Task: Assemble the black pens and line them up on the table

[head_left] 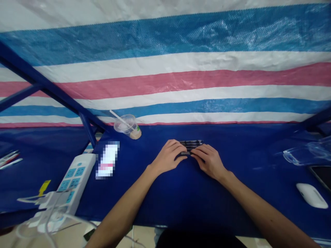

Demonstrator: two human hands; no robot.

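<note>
The dark pens (190, 144) lie side by side on the blue table cover (240, 196), straight in front of you, with both your hands on them. Your left hand (168, 157) is half closed, its fingers curled over the pens' near edge. Your right hand (209, 162) is half closed too, its fingers coming in from the other side, so the pens sit held between both hands.

Behind the pens and to the left stands a clear plastic cup (128, 126) with a straw (119, 117) in it. Further left of the pens lie a blurred card (107, 160) and a white power strip (74, 182). Well right of them are a white mouse (311, 195), clear plastic wrap (305, 153) and a phone (321, 176). A striped tarp (165, 86) hangs beyond the pens.
</note>
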